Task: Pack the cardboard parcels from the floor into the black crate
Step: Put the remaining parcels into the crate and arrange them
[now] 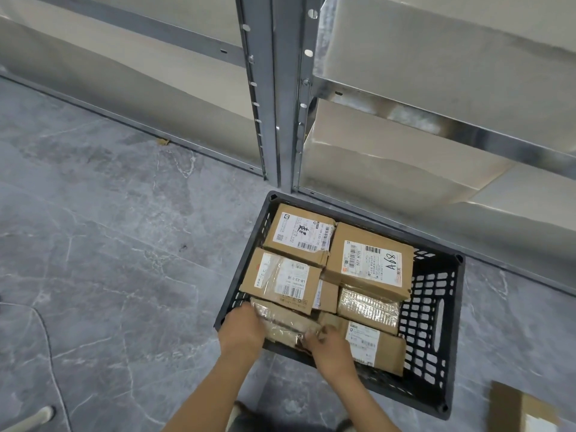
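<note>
The black crate [436,310] sits on the grey floor at the foot of metal shelving, with several cardboard parcels inside. A labelled parcel marked "A68" [369,260] lies at the back right, two more labelled ones [299,233] [282,279] fill the left side. Both my hands hold a tape-wrapped parcel [285,322] at the crate's near left corner: my left hand [241,328] grips its left end, my right hand [327,346] its right end. Another taped parcel [367,308] and a labelled one [374,344] lie to the right of it.
One more cardboard parcel [520,406] lies on the floor at the bottom right, beside the crate. Metal shelving uprights [268,98] stand directly behind the crate. A white cord [50,344] runs over the floor at the left.
</note>
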